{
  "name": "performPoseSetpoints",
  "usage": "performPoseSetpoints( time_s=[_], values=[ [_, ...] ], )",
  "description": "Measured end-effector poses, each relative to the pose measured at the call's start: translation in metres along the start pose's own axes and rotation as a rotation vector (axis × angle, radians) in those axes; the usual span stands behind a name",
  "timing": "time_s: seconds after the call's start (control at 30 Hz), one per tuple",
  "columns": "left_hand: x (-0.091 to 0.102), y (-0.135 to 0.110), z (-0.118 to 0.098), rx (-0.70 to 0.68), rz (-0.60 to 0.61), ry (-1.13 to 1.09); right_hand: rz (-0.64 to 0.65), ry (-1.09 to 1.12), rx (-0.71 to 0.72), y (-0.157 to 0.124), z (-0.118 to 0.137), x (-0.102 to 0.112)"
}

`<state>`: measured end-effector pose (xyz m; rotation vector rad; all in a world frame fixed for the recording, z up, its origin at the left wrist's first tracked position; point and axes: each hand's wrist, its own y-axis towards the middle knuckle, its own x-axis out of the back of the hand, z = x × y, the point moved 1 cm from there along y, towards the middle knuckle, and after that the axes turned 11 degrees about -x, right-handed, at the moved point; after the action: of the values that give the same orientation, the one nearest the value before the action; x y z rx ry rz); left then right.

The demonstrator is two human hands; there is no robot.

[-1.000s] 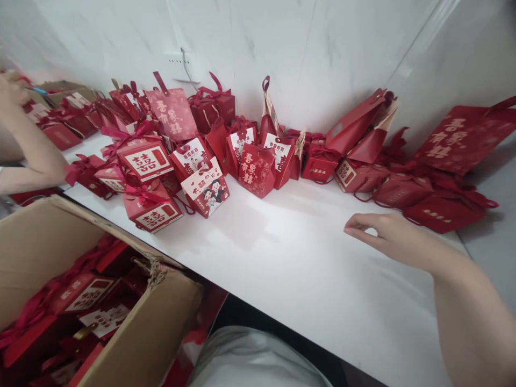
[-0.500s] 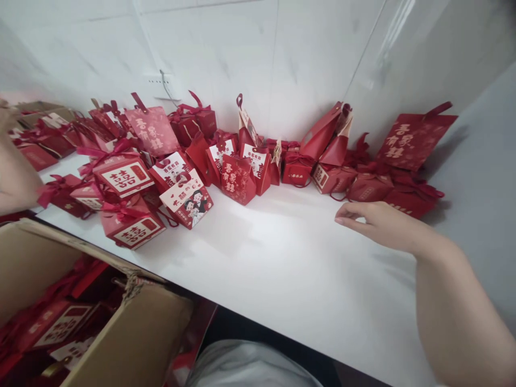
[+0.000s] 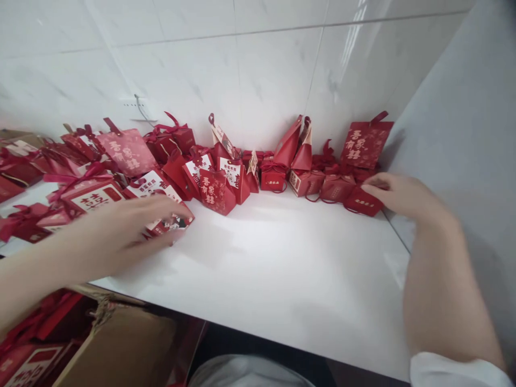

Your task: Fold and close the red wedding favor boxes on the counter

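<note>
Many small red gift boxes and bags with ribbons stand along the back of a white counter (image 3: 282,279). My left hand (image 3: 133,228) reaches across the front of them, fingers stretched out over a box printed with a cartoon couple (image 3: 173,223); it is blurred by motion. My right hand (image 3: 397,193) is at the far right end of the row, its fingertips on a flat dark red box (image 3: 363,201) near the side wall. Its fingers look loosely curved, not wrapped round anything. A tall red bag (image 3: 366,144) leans in the corner behind it.
An open cardboard carton (image 3: 121,349) with more red boxes stands below the counter's front edge at the left. White tiled wall with a socket (image 3: 135,110) runs behind the row. A grey side wall (image 3: 455,134) closes the right end.
My left hand has swung in from the far left over the cartoon box. My right hand moved back and right to the flat box. The view tilted upward and shifted right.
</note>
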<state>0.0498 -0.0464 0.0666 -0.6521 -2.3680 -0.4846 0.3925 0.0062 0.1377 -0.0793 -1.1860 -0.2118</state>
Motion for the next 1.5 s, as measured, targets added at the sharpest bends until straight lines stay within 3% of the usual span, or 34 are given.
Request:
performPoseSetpoints(
  time_s=[0.1,0.17,0.23,0.3,0.37,0.47,0.6,0.67,0.77,0.9,0.97,1.03,1.13,1.23,1.3,1.37,1.5],
  values=[
    [-0.016,0.011,0.008,-0.006,0.003,-0.051,-0.052,0.177,0.231,0.017,0.032,-0.029],
    [-0.023,0.027,0.013,-0.006,0.01,-0.093,-0.04,0.356,0.284,0.039,0.057,-0.048],
    [-0.027,0.05,0.016,0.021,0.164,-0.138,-0.143,0.516,0.233,0.065,0.081,-0.062],
    [-0.03,0.074,0.016,0.06,0.411,-0.169,-0.25,0.563,0.181,0.092,0.102,-0.071],
    [-0.034,0.094,0.016,0.053,0.486,-0.178,-0.262,0.575,0.154,0.114,0.119,-0.079],
    [-0.045,0.101,0.024,-0.033,0.296,-0.191,-0.187,0.628,0.131,0.133,0.132,-0.095],
    [-0.057,0.078,0.048,-0.099,0.12,-0.241,-0.225,0.706,0.132,0.137,0.125,-0.105],
    [-0.053,0.067,0.06,-0.095,0.012,-0.257,-0.27,0.742,0.137,0.133,0.113,-0.098],
    [-0.039,0.061,0.076,-0.073,-0.265,-0.244,-0.305,0.851,0.235,0.117,0.091,-0.074],
    [-0.023,0.067,0.091,-0.062,-0.596,-0.249,-0.101,1.004,0.308,0.078,0.074,-0.053],
    [-0.021,0.072,0.095,-0.143,-0.633,-0.342,-0.051,1.05,0.292,0.055,0.075,-0.063],
    [-0.023,0.076,0.095,-0.251,-0.561,-0.505,0.053,1.068,0.339,0.033,0.081,-0.087],
    [-0.026,0.075,0.091,-0.298,-0.45,-0.647,0.016,1.111,0.302,0.008,0.088,-0.13],
    [-0.024,0.068,0.085,-0.276,-0.52,-0.539,-0.061,1.159,0.217,-0.004,0.093,-0.156],
    [-0.023,0.064,0.081,-0.266,-0.591,-0.438,-0.074,1.2,0.186,-0.006,0.095,-0.156],
    [-0.023,0.06,0.077,-0.246,-0.651,-0.379,-0.003,1.176,0.216,-0.007,0.098,-0.143],
    [-0.025,0.057,0.072,-0.191,-0.764,-0.301,0.25,0.771,0.462,-0.007,0.106,-0.094]
  ],
)
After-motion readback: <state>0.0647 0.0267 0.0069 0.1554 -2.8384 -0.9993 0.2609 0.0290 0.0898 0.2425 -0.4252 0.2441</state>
